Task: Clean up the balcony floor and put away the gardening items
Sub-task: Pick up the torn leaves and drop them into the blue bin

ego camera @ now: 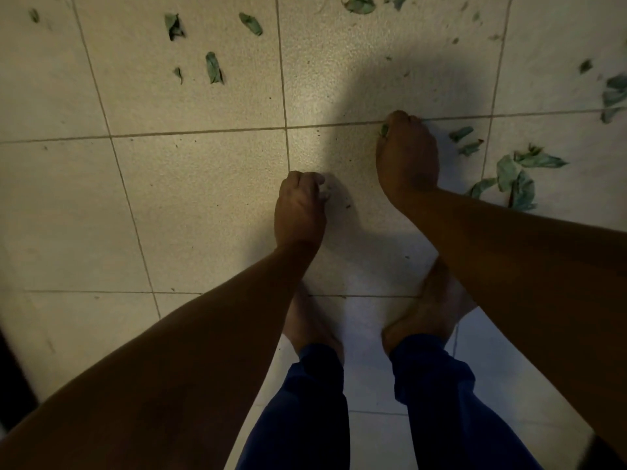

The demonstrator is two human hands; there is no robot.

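Observation:
Green leaf scraps lie scattered over the pale tiled floor (190,171). My right hand (407,154) reaches down to the floor with fingers curled, gripping a small green leaf piece (384,129) that shows at its left edge. My left hand (300,203) hangs lower and nearer to me, fingers curled; whether anything is inside it is hidden. A cluster of larger leaves (519,178) lies just right of my right wrist. Two small leaves (464,139) sit beside my right hand.
More leaves lie at the far left (213,67), (174,26), (251,23), along the top edge (359,3) and at the right edge (614,93). My bare feet (427,317) and blue trouser legs (305,412) stand below the hands. A dark edge (13,385) borders the lower left.

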